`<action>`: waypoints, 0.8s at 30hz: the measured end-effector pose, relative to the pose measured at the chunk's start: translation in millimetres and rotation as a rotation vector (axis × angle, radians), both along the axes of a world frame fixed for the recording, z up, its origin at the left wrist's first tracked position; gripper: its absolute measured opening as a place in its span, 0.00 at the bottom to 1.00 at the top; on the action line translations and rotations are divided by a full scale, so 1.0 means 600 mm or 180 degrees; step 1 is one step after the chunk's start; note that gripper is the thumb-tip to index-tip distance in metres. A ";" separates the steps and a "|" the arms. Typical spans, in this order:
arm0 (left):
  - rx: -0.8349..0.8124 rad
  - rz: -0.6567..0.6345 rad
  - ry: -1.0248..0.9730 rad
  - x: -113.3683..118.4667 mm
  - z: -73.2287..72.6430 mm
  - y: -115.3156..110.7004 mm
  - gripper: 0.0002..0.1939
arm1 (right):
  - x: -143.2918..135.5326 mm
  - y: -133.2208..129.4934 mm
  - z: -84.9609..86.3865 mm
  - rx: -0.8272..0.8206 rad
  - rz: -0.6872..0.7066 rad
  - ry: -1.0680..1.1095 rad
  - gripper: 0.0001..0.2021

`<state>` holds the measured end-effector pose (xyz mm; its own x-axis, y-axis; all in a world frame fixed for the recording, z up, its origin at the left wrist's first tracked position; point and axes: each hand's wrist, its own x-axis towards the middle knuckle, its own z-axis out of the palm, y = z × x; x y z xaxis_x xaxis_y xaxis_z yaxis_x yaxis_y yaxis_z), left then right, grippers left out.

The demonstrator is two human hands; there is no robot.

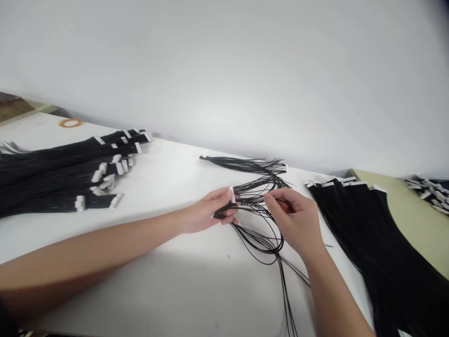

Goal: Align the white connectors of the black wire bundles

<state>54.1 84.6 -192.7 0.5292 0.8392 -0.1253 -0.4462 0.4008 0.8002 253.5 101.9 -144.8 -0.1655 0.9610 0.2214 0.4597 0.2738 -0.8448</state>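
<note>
My left hand (pixel 213 208) grips a white connector (pixel 232 194) between thumb and fingers, and black wires fan out from it to the right. A second dark connector end shows under those fingers. My right hand (pixel 298 217) is closed in a pinch at the wires just right of the connector; a thin black wire seems to be between its fingertips. Looped black wires (pixel 261 243) hang between and below both hands, some trailing to the front edge. Behind them, another black wire bundle (pixel 238 164) lies on the white table (pixel 168 173).
Black cable bundles (pixel 63 168) with white connectors lie at the left. More black cables (pixel 368 224) spread at the right, beside a yellowish surface (pixel 410 220) with further connectors (pixel 431 194). An orange tape ring (pixel 70 123) sits at the back left, before a pale wall.
</note>
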 end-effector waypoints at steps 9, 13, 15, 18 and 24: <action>0.0185 0.0121 0.0170 0.007 0.000 -0.004 0.12 | -0.006 -0.011 0.023 -0.0825 -0.0006 0.0174 0.10; 0.0296 0.0192 0.0342 0.008 -0.001 -0.005 0.12 | -0.010 -0.013 0.033 -0.1161 -0.0105 0.0302 0.08; 0.0344 0.0242 0.0428 0.009 -0.002 -0.006 0.13 | -0.011 -0.013 0.036 -0.1351 -0.0145 0.0335 0.08; 0.0413 0.0312 0.0545 0.010 -0.003 -0.008 0.13 | -0.012 -0.014 0.039 -0.1518 -0.0216 0.0373 0.08; 0.0468 0.0417 0.0696 0.011 -0.005 -0.010 0.13 | -0.015 -0.017 0.045 -0.1498 -0.0278 0.0246 0.09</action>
<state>61.0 78.3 -195.6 0.3888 0.9163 -0.0965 -0.2970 0.2238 0.9283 244.6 91.4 -117.9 -0.0801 0.9694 -0.2322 0.3949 -0.1830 -0.9003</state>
